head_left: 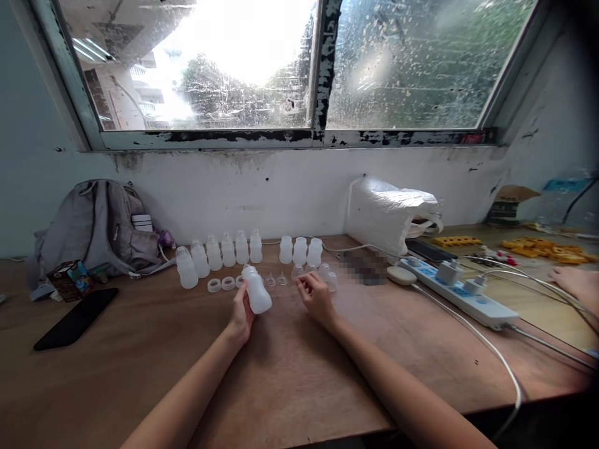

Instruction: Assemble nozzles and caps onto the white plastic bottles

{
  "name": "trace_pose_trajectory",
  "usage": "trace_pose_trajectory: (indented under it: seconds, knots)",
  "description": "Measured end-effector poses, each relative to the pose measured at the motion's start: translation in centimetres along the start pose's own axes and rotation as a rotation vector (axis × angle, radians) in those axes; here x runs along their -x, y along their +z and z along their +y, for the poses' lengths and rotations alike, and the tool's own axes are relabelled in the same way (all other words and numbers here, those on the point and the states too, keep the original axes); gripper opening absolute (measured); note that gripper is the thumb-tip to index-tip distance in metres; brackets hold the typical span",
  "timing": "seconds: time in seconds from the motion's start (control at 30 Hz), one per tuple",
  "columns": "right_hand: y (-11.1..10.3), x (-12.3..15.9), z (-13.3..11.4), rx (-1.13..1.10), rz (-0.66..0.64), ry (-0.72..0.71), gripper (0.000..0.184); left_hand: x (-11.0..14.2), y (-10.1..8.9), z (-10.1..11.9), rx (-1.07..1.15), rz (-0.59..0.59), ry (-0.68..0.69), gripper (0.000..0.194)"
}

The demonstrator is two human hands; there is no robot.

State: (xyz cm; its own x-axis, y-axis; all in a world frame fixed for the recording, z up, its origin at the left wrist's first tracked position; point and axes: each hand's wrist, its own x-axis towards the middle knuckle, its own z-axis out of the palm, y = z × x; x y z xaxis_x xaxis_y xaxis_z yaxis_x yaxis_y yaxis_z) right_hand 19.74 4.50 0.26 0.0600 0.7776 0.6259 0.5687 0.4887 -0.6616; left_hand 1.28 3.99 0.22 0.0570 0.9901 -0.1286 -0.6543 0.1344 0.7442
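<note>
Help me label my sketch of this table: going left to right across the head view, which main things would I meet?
Black phone → leftmost standing bottle → left hand holding a tilted bottle → right hand → white power strip → another person's hand.

- Left forearm (196, 385) slants up from the bottom edge.
- Left hand (241, 315) grips, below centre.
- Right forearm (390, 374) reaches from lower right.
- Right hand (317, 297) hovers, fingers bent.

The wooden table (290, 386) bears bottles (228, 251), rings (228, 287), a backpack (100, 231) and a phone (75, 318).
</note>
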Motion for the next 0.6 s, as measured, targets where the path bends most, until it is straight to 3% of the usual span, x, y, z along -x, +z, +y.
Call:
trace_pose_trajectory:
  seconds: [0.1,0.23,0.3,0.43,0.6]
  knots:
    - [-2.1,-1.3,2.4,0.151,0.218,0.015,0.024,-0.5,-0.4,0.1,-0.031,0.050,0.057,0.039]
    - [-4.2,-2.5,4.8,0.343,0.422,0.155,0.023,-0.8,-0.9,-0.4,-0.173,0.044,0.165,0.041]
    - [-4.8,-2.8,5.8,0.407,0.411,0.243,0.020,-0.7,-1.0,-0.7,-0.234,0.021,0.203,0.041]
    - [-4.8,-2.8,7.2,0.407,0.244,0.339,0.022,-0.6,-1.1,-1.0,-0.315,-0.027,0.235,0.043]
    - [-2.9,-2.0,6.2,0.298,0.088,0.210,0.020,-0.6,-1.1,-1.0,-0.467,-0.038,0.291,0.043]
